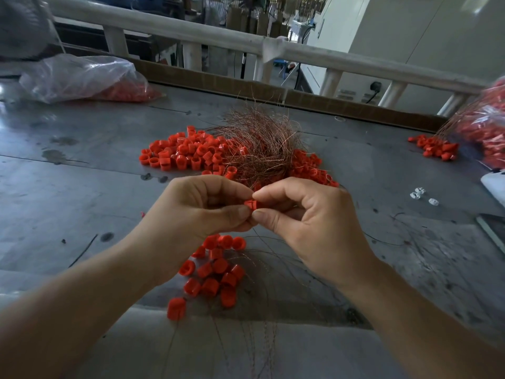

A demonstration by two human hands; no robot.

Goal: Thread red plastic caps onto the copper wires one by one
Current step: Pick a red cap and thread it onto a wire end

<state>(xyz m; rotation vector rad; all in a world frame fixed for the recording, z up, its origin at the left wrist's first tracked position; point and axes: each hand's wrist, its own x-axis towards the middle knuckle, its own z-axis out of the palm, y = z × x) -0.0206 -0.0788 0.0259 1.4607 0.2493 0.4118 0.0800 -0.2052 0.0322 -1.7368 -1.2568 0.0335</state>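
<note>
**A:** Which step is the person on?

**B:** Mid-threading, by the look of it. The left hand (203,206) and right hand (314,222) meet above the table (82,192). Thumb and forefinger of each pinch one red cap (251,205) between them. Whether a wire is through it cannot be told, as any strand there is too fine to make out.

**A:** And the stock?

**B:** Loose caps lie in a pile (185,153) beyond the hands, and the wire bundle (259,143) rests on the pile's right part. A smaller cluster (216,272) lies below the wrists, near the table's front edge. Thin wires trail from it toward the person, so those caps are probably done.

**A:** What does the next move call for?

**B:** Likely a steady pinch on the cap while a wire end goes through its hole. The cap then slides along and is laid with the near cluster. That means fine aim and little travel.

**A:** Room to move?

**B:** There is bare tabletop on both sides of the hands. The left bag (79,77) sits well apart at the far left. The right bag (489,127), with spilled caps beside it, is at the far right. White clips (418,193) lie to the right of the right hand. A cardboard lip (328,103) and a rail (355,60) bound the far side. The near cluster is close to the front edge, so a knock might send caps over it.
</note>
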